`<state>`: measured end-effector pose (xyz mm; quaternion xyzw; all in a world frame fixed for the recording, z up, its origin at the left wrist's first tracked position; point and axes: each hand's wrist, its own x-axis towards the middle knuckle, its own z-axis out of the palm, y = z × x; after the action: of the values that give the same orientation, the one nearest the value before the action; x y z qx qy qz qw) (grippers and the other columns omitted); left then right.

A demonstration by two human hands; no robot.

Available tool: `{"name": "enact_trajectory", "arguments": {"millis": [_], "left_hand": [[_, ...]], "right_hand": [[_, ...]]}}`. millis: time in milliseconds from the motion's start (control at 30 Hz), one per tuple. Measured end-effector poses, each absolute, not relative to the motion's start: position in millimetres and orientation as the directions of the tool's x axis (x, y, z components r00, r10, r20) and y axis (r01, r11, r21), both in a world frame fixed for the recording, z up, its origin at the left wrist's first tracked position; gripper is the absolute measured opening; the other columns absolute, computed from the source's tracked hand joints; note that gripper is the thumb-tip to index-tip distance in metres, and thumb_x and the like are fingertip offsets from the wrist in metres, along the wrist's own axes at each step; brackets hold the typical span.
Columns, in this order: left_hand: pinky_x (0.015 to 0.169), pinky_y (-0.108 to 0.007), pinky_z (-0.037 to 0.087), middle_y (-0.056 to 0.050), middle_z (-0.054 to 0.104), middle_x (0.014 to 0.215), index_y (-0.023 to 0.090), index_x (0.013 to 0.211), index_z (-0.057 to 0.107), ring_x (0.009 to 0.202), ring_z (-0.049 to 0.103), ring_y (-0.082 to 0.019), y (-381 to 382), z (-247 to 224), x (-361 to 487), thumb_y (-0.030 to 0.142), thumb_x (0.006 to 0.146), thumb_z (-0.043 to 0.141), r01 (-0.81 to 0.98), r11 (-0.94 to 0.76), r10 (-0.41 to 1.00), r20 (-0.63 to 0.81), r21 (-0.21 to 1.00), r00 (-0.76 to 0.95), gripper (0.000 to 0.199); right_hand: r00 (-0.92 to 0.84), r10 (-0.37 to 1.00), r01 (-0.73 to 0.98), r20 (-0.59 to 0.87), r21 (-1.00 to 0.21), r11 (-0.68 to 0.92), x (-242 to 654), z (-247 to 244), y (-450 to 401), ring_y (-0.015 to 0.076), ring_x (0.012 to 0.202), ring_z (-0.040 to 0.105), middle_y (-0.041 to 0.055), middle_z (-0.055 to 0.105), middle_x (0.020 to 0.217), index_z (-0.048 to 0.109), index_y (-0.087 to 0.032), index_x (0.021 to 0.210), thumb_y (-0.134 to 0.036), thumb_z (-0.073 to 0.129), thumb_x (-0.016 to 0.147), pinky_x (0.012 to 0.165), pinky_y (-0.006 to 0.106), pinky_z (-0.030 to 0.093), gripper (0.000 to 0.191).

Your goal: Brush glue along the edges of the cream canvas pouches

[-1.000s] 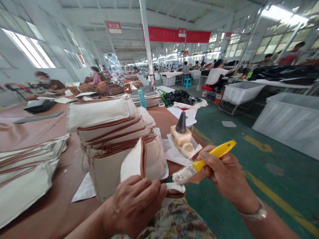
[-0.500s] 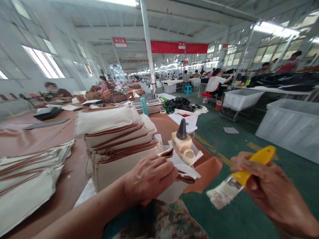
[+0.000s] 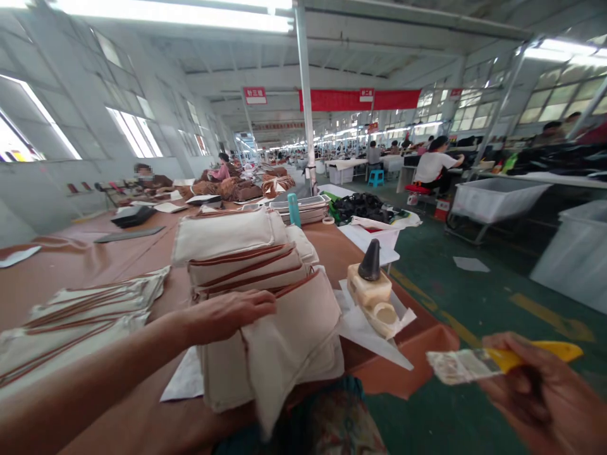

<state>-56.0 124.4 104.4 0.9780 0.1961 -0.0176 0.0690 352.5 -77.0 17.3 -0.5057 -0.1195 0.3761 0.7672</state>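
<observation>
My left hand point(image 3: 232, 313) reaches over a stack of cream fabric pieces with brown edging point(image 3: 246, 262). Its fingers lie along the edge of a tilted cream fabric piece point(image 3: 294, 328) at the front, pinching it, with the thumb hidden. The lower corner of that piece hangs down, blurred. At the right, over the floor, my right hand point(image 3: 540, 385) is closed round the yellow handle of a flat paintbrush point(image 3: 462, 366), whose pale, caked bristles point left. Between the hands stands a yellowish glue container point(image 3: 370, 287) with a dark cone on top, resting on white paper point(image 3: 351, 322).
More cream pieces point(image 3: 95, 316) lie fanned out on the brown-covered table point(image 3: 175, 417) at left. A turquoise bottle point(image 3: 294, 210) stands behind the stack. White bins point(image 3: 497, 196) are on the green floor at right. Co-workers sit farther off, one in a white shirt point(image 3: 432, 167).
My left hand has moved left from the paper beside the glue container to the stack, where a fabric piece is now tilted forward. My right hand has moved right and lower; the brush is now nearly level.
</observation>
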Motion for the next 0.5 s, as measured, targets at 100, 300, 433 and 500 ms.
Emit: {"name": "enact_trajectory", "arguments": {"millis": [100, 300, 433, 500], "left_hand": [[0.092, -0.027, 0.047, -0.007, 0.065, 0.115, 0.023, 0.115, 0.063, 0.107, 0.063, -0.019, 132.0, 88.3, -74.5, 0.003, 0.087, 0.049, 0.604, -0.797, 0.602, -0.067, 0.009, 0.796, 0.037], [0.077, -0.034, 0.048, -0.008, 0.067, 0.094, 0.021, 0.094, 0.064, 0.086, 0.065, -0.024, 150.5, 47.0, -15.7, 0.038, 0.100, 0.042, 0.866, -0.499, 0.865, 0.077, 0.029, 0.495, 0.029], [0.080, -0.037, 0.047, -0.011, 0.069, 0.100, 0.021, 0.088, 0.067, 0.097, 0.065, -0.029, 164.8, 20.4, 36.3, 0.048, 0.092, 0.056, 0.915, -0.395, 0.915, 0.129, 0.085, 0.383, 0.030], [0.082, -0.039, 0.047, -0.012, 0.069, 0.103, 0.021, 0.090, 0.068, 0.100, 0.064, -0.030, 170.2, 12.2, 51.1, 0.045, 0.090, 0.059, 0.925, -0.361, 0.928, 0.148, 0.119, 0.343, 0.026]], "right_hand": [[0.603, 0.704, -0.625, -0.376, -0.771, 0.124, 325.3, 8.9, -61.1, 0.0056, 0.041, 0.027, -0.0063, 0.034, 0.054, 0.052, -0.017, 0.063, -0.035, 0.093, 0.059, 0.033, 0.016, 0.034, 0.046], [0.486, 0.822, -0.646, -0.297, -0.756, 0.109, 298.6, -9.5, -36.7, 0.0062, 0.040, 0.026, -0.0073, 0.036, 0.054, 0.057, -0.018, 0.074, -0.034, 0.088, 0.069, 0.033, 0.015, 0.029, 0.036], [0.481, 0.829, -0.638, -0.286, -0.763, 0.107, 281.5, -10.1, -33.0, 0.0051, 0.039, 0.026, -0.0068, 0.039, 0.052, 0.056, -0.017, 0.070, -0.036, 0.091, 0.065, 0.034, 0.015, 0.030, 0.040], [0.492, 0.827, -0.624, -0.272, -0.773, 0.117, 277.6, -9.6, -33.0, 0.0055, 0.039, 0.028, -0.0063, 0.040, 0.051, 0.050, -0.018, 0.065, -0.036, 0.090, 0.065, 0.034, 0.015, 0.030, 0.044]]}}
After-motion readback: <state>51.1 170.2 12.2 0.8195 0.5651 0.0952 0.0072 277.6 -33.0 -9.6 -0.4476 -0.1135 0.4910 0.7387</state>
